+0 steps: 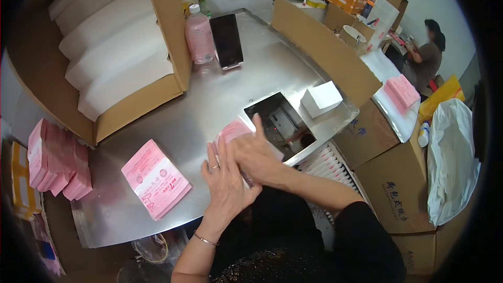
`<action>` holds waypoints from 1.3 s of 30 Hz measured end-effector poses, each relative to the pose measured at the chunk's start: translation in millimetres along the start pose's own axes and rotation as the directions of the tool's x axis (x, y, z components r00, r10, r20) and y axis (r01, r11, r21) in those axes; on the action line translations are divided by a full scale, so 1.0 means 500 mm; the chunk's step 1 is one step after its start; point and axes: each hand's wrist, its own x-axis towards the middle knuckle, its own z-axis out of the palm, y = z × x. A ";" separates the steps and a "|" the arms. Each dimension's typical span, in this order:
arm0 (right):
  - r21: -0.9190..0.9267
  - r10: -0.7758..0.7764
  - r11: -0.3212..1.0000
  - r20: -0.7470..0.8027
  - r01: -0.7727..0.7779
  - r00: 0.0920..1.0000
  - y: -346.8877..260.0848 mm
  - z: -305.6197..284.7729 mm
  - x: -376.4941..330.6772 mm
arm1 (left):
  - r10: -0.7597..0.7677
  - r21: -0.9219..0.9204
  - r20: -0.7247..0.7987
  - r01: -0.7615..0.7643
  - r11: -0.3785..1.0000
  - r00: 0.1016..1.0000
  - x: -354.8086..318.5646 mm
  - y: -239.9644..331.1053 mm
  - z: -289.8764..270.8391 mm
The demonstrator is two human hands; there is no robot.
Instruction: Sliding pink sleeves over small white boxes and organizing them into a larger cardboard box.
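Observation:
Both my hands are at a pink printed paper packet (pixel 234 130) on the metal table, just left of a square dark opening. My left hand (pixel 226 181) wraps the near left side of this packet, its thumb towards me and a ring on one finger. Across the top lies my right hand (pixel 254 157), gripping the packet, one finger pointing away from me. The hands cover most of the packet, so its thickness is hard to tell. A stack of similar pink packets (pixel 157 179) lies to the left, apart from my hands.
The dark opening (pixel 270 109) has a shiny rim, and a white box (pixel 320 99) stands beside it. Behind are a phone on a stand (pixel 227 41) and a pink bottle (pixel 199 36). Cartons flank the table. More pink packets (pixel 57 158) sit far left. Another person (pixel 427 57) sits back right.

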 end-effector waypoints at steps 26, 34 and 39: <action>0.165 0.257 0.966 -0.573 -0.198 0.778 0.218 0.002 -0.131 | 0.162 0.025 0.121 -0.166 0.986 0.979 -0.010 0.003 -0.017; 0.129 -0.007 0.991 -0.169 0.029 0.986 0.015 0.062 -0.041 | 0.067 -0.136 0.030 -0.062 0.989 0.997 -0.007 0.017 -0.035; 0.240 0.250 0.945 -0.096 -0.221 0.964 0.143 0.111 -0.010 | 0.023 -0.086 0.141 -0.011 0.996 0.990 -0.028 -0.019 -0.110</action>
